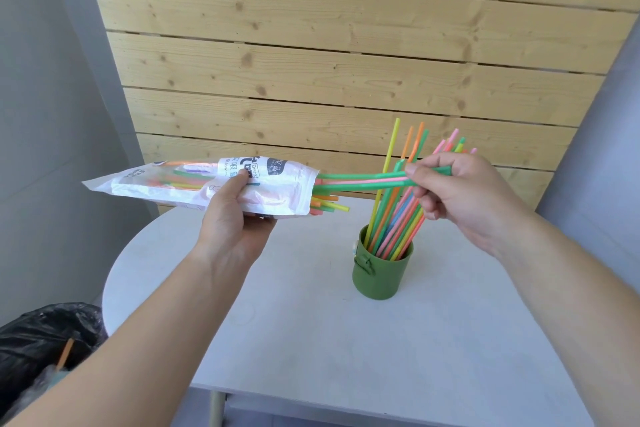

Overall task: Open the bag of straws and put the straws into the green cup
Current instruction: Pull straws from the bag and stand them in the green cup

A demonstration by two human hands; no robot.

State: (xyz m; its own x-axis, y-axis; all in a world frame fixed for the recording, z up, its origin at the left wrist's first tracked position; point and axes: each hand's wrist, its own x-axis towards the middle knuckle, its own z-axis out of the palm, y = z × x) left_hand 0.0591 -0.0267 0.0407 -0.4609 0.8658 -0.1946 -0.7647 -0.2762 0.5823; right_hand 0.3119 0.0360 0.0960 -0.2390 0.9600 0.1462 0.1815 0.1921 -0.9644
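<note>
Now we keep the bag [194, 189] level in our left hand [239, 215], mouth toward the right hand [464, 191], which pinches three straws [363, 180] just above the cup [382, 270] for dropping.

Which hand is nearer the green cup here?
Right. The right hand hovers just above the green cup, pinching straws. The left hand holds the bag off to the cup's left.
</note>
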